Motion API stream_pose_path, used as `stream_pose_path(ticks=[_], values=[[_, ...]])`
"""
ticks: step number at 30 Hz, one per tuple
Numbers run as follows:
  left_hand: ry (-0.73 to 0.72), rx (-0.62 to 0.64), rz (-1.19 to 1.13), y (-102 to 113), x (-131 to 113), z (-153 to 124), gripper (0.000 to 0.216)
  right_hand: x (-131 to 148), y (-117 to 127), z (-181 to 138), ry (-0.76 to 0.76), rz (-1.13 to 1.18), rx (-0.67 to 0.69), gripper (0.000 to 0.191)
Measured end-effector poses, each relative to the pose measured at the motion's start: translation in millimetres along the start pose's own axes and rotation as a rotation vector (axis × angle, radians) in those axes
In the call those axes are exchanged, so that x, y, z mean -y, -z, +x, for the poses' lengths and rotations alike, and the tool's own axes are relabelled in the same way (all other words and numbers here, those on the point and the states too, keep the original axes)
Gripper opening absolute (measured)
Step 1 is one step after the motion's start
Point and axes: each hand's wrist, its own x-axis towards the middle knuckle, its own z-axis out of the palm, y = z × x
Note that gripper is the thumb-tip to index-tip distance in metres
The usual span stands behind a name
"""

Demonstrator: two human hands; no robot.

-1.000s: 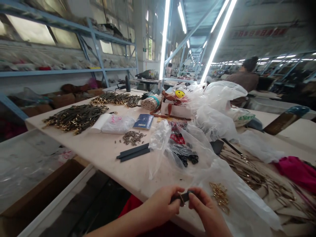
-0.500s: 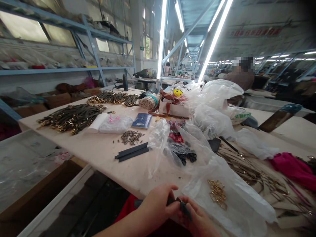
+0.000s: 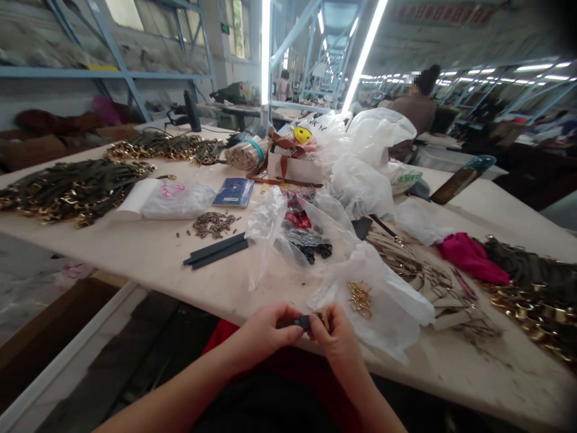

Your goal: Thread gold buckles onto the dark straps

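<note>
At the table's near edge, my left hand (image 3: 269, 329) is closed around a short dark grey strap (image 3: 301, 323). My right hand (image 3: 336, 338) meets it from the other side, its thumb and fingers pinching the strap's end. A small gold-coloured bit (image 3: 323, 319) shows between the right fingers, too small to name. Most of the strap is hidden by the fingers. Just beyond the right hand, gold metal rings (image 3: 359, 299) lie in a pile on a clear plastic bag (image 3: 396, 313). Flat dark strips (image 3: 216, 251) rest on the table to the left.
Small metal pieces (image 3: 215, 224) are heaped near a blue booklet (image 3: 233, 192). Bundles of dark straps with gold buckles (image 3: 67, 186) lie at left, more straps (image 3: 532, 270) at right. A magenta cloth (image 3: 471, 257) and plastic bags (image 3: 360, 180) cover the right side. A person (image 3: 417, 105) is behind.
Both hands have come up and nearer the table edge, with the strap now held level between them. The right hand has turned, and a gold-coloured bit now shows there. The view has shifted right and down.
</note>
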Motion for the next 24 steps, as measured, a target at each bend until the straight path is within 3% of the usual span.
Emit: stream_pose_path(ticks=[6,12,19,24], values=[[0.142,0.088,-0.302,0.9,10.6,2.9,0.031,3.6,13.5,-3.1,0.18,-0.318,0.256,0.009],[0.227,0.125,-0.302,-7.3,18.7,3.8,0.026,18.2,22.8,-10.8,0.332,-0.556,0.446,0.009],[0.204,0.205,-0.173,-10.2,23.5,3.7,0.029,3.9,23.3,-23.4,0.148,-0.458,0.478,0.011],[0.136,0.201,0.047,-10.1,24.1,3.5,0.029,-4.3,18.7,-28.8,0.216,-0.563,0.437,0.011]])
